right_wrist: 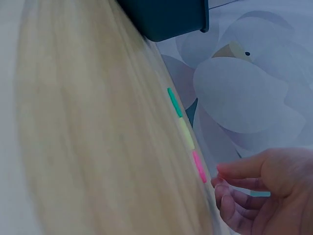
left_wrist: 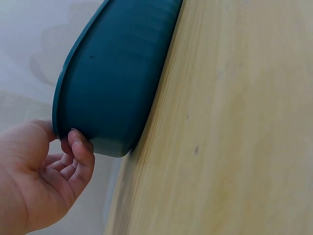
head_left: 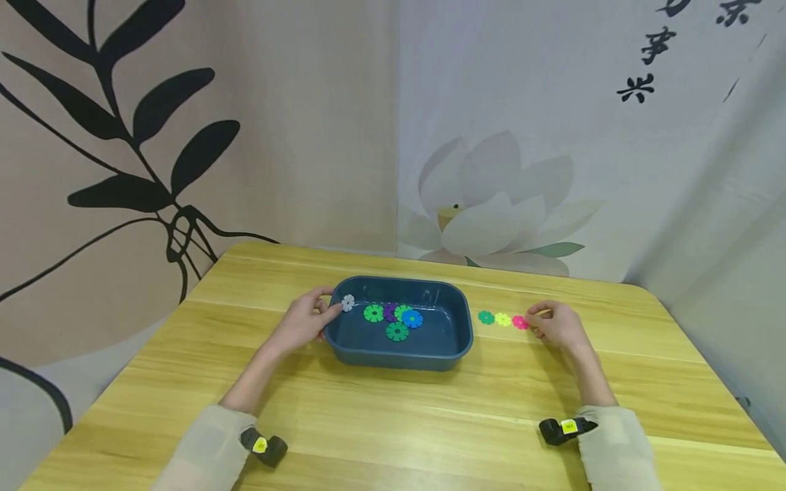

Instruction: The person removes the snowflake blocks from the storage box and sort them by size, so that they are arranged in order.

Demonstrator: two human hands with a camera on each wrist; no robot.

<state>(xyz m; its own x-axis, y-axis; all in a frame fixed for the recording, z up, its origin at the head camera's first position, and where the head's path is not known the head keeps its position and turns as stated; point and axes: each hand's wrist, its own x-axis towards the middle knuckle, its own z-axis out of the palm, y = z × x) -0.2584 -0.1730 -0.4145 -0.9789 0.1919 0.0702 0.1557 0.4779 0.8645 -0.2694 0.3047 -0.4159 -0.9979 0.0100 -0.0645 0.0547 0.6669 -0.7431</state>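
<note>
A dark blue basin (head_left: 393,360) stands on the table with several notched plastic discs inside, green, purple and blue. My left hand (head_left: 305,315) grips the basin's left end, thumb over the rim and curled fingers under it in the left wrist view. Near that thumb, a pale grey disc (head_left: 348,303) shows against the inner wall. Right of the basin, a teal disc (head_left: 486,318), a yellow disc (head_left: 503,319) and a pink disc (head_left: 519,322) lie in a row. At the pink disc's right edge is my right hand (head_left: 560,324), fingers loosely bent, fingertips just beside the disc in the right wrist view.
The wooden table (head_left: 393,423) reaches back to a printed curtain (head_left: 319,123) with a plant and a lotus. Each forearm carries a black wrist camera (head_left: 559,431) below the hand.
</note>
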